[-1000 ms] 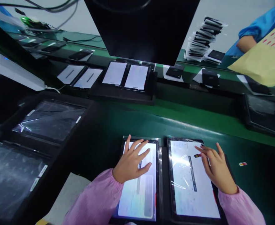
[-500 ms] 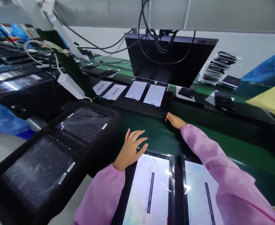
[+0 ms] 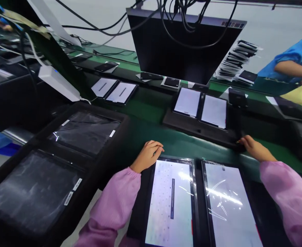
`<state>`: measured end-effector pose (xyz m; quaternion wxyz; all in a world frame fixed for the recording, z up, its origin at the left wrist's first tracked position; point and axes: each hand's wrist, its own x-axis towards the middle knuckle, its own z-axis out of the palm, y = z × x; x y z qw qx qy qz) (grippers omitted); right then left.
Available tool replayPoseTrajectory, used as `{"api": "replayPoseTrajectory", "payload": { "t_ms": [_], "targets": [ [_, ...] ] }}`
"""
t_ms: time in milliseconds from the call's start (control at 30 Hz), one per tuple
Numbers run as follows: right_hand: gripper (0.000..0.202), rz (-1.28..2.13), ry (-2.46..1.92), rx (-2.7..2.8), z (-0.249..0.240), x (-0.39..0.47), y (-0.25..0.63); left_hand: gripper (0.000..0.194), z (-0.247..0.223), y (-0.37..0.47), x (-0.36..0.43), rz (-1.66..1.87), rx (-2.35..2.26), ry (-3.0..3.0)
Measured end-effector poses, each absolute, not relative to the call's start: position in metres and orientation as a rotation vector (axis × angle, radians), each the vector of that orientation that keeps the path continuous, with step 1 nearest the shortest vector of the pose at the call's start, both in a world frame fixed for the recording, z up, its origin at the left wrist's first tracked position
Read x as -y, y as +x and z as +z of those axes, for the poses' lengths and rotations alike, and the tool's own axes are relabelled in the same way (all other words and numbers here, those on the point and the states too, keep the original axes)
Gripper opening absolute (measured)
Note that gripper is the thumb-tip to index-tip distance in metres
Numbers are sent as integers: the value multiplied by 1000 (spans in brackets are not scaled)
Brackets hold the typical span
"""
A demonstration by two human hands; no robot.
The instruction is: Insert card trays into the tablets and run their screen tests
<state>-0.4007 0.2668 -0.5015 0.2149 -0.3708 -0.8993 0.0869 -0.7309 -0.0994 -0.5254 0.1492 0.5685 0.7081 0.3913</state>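
My right hand has its fingers closed around the near right corner of a black tray. A small yellowish spot shows at the fingertips, too small to name. Two tablets with white lit screens lie on that tray, a left one and a right one. My left hand hovers or rests at the top left corner of a nearer lit tablet, fingers loosely bent and holding nothing I can see. Beside it lies another lit tablet with glare and clear film creases.
A black tray with two dark, film-covered screens stands at left. Further back are two lit tablets, a hanging monitor with cables, a white power box and a stack of dark devices. A person's blue sleeve shows at right.
The black tray with two lit tablets has slid right with my right hand at its corner. My left hand's spread fingers have drawn together. The near right tablet's screen no longer shows a dark bar.
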Motion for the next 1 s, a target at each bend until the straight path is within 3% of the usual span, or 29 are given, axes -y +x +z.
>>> {"api": "replayPoseTrajectory", "payload": {
  "t_ms": [233,333,533,667,867,1000],
  "targets": [
    [59,262,-1417,2060,-449,-209,-361,39,-517,-724,100,1203,-1822,1527],
    [48,503,-1218,2067,-417,-152,-394,38,-496,-723,101,1188,-1685,1504],
    [20,749,-512,2670,-370,-58,-468,26,-437,-716,98,989,-1432,1625],
    [14,873,-337,2795,-363,-38,-490,31,-418,-715,91,840,-1309,1775],
    [19,1115,-439,2772,-365,-39,-496,40,-414,-716,86,738,-1224,1795],
    [20,1100,-500,2743,-368,-43,-496,40,-413,-714,81,691,-1230,1770]
  ]
}}
